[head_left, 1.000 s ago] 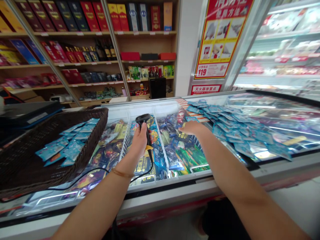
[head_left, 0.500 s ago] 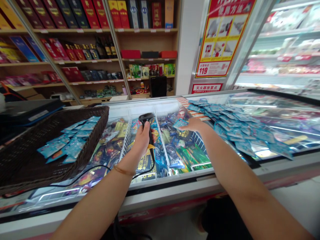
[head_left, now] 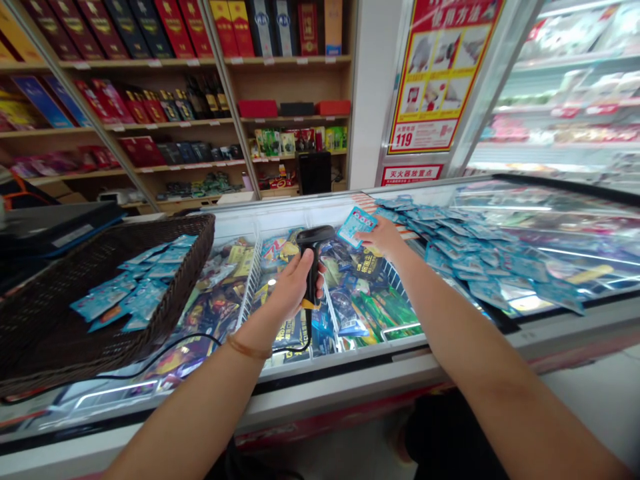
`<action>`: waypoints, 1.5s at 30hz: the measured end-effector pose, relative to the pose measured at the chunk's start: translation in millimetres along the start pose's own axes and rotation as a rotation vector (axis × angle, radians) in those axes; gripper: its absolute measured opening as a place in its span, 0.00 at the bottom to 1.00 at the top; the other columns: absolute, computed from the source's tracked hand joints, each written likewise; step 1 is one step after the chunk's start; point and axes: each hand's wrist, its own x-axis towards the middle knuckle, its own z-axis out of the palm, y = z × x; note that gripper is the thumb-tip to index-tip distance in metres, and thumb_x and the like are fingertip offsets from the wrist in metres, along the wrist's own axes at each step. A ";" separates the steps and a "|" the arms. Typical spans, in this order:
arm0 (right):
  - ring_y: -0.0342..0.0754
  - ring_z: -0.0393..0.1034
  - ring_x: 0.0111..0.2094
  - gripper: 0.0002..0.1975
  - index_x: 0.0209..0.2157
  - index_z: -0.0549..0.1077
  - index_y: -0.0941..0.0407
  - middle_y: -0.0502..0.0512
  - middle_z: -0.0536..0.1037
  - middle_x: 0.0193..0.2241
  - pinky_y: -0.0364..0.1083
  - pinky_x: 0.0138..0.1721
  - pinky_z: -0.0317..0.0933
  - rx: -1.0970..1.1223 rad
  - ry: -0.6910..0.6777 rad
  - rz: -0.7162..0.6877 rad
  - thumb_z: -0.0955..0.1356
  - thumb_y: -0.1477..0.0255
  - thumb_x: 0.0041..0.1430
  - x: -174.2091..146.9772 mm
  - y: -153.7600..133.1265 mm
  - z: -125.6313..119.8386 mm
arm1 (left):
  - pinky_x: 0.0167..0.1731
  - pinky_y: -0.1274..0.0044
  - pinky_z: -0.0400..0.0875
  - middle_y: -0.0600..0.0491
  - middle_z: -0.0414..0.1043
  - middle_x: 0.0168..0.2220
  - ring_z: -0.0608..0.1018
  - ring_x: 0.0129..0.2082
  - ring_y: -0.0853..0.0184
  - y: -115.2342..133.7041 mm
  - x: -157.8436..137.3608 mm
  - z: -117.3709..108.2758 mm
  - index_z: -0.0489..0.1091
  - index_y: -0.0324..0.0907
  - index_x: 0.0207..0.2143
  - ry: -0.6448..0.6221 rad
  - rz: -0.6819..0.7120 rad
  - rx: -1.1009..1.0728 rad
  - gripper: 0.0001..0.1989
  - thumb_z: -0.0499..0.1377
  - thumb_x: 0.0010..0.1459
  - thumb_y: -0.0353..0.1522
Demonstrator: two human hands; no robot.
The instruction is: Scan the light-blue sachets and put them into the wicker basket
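Blue packet [head_left: 356, 225], pinched at its lower right edge by my right hand [head_left: 384, 237], is now raised over the open freezer [head_left: 360, 383], its printed face turned up toward me. Half a second ago it lay lower and flatter in my grip. My thumb presses on the front; the fingers behind it are mostly hidden, so I cannot tell how they sit. My left hand [head_left: 294, 283] has shifted rightward, fingers wrapped round the handle of a black scanner [head_left: 315, 235], thumb along its back; whether a trigger is pressed, I cannot tell. The scanner's head now appears just beside the packet's left corner, though I cannot judge the gap in depth. I take this change to mean that the two have been brought together to be used as a pair. Loose blue packets [head_left: 463, 243] lie heaped on the glass to my right, and a smaller batch [head_left: 133, 287] rests inside the wicker basket [head_left: 194, 277] to my left.
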 end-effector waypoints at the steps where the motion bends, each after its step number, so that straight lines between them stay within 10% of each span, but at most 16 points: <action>1: 0.49 0.79 0.34 0.28 0.41 0.73 0.54 0.46 0.80 0.30 0.51 0.42 0.76 0.061 -0.014 -0.003 0.83 0.68 0.37 -0.9 -1.1 0.5 | 0.14 0.80 0.63 0.59 0.67 0.23 0.68 0.16 0.74 -0.7 -1.3 1.8 0.67 0.43 0.40 -0.017 0.001 0.008 0.32 0.67 0.50 0.59; 35: 0.50 0.80 0.36 0.18 0.31 0.74 0.54 0.49 0.81 0.26 0.50 0.44 0.74 0.212 -0.059 -0.048 0.79 0.57 0.48 -12.3 -18.8 15.6 | 0.17 0.79 0.64 0.59 0.67 0.25 0.68 0.17 0.74 -7.7 -9.4 11.7 0.65 0.43 0.35 -0.263 0.053 0.239 0.27 0.62 0.58 0.57; 45: 0.49 0.81 0.33 0.10 0.27 0.71 0.55 0.50 0.80 0.25 0.53 0.46 0.77 0.215 -0.054 0.139 0.74 0.75 0.59 -9.9 -19.8 77.2 | 0.15 0.79 0.64 0.58 0.70 0.27 0.69 0.17 0.74 52.3 1.5 -9.5 0.63 0.44 0.37 0.343 0.157 0.049 0.22 0.62 0.61 0.52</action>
